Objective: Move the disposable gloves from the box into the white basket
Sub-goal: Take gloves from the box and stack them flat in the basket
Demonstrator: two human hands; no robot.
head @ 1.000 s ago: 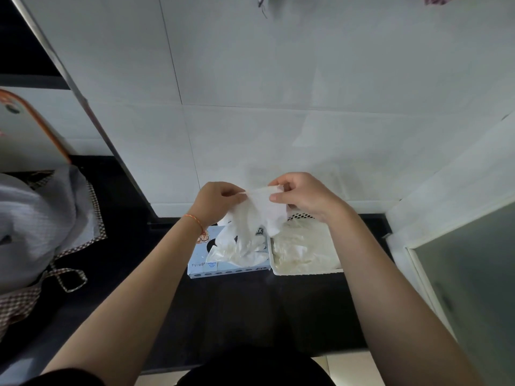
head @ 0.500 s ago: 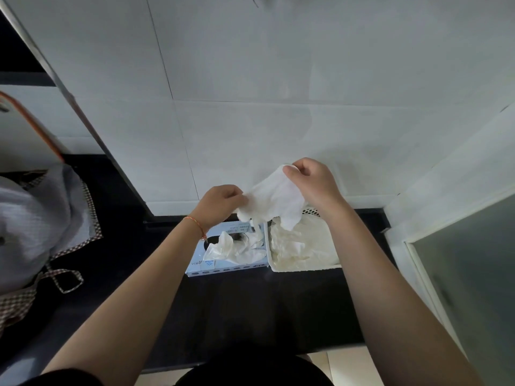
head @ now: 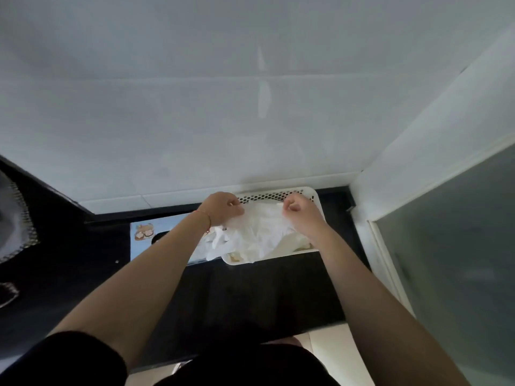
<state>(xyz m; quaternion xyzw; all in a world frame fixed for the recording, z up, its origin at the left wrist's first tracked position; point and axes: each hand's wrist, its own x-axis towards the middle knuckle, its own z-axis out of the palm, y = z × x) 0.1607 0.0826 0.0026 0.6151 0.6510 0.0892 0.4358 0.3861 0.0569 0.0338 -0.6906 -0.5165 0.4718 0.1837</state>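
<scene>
Head view: black counter [head: 250, 296] runs along white tiled wall [head: 250, 107]. White basket [head: 316, 197] sits at the back, light-blue glove box [head: 145, 243] just beside it on the left. Glove [head: 262, 229] is stretched over the basket — left hand [head: 223, 208] and right hand [head: 299, 214] both w/ fingers curled, pinching its top edge. More gloves lie in basket.

box [head: 164, 240] left | basket [head: 315, 196] right, touching | gloves [head: 259, 232] in basket
</scene>
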